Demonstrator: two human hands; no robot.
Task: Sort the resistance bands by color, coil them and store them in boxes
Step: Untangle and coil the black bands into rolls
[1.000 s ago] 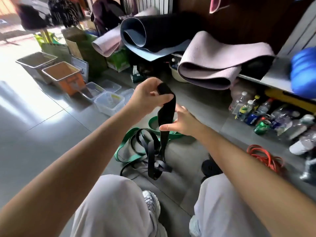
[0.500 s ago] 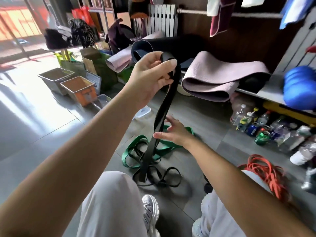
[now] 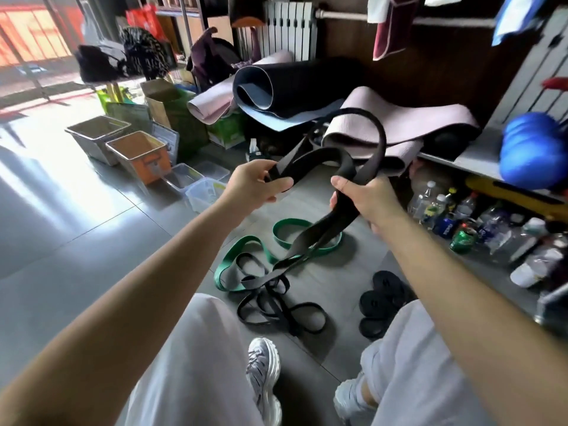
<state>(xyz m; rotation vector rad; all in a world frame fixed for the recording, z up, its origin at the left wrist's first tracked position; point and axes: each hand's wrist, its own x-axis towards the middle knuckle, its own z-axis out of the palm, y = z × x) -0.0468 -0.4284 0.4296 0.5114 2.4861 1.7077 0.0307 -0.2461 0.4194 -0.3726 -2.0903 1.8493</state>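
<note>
A long black resistance band arches in a loop between my hands. My left hand pinches one end of it, and my right hand grips it further along. From my right hand the band hangs down to a tangle of black loops on the floor. A green band lies on the floor under and around that tangle. Several clear plastic boxes stand open on the floor to the left. Coiled black bands lie by my right knee.
An orange bin and a grey bin stand at the left. Rolled yoga mats are piled at the back. Bottles and cans crowd the floor at the right, below a blue ball on a shelf.
My left hand has come down from high up to chest level. My right hand has risen and closed round the black band, which now forms a loop between both hands.
</note>
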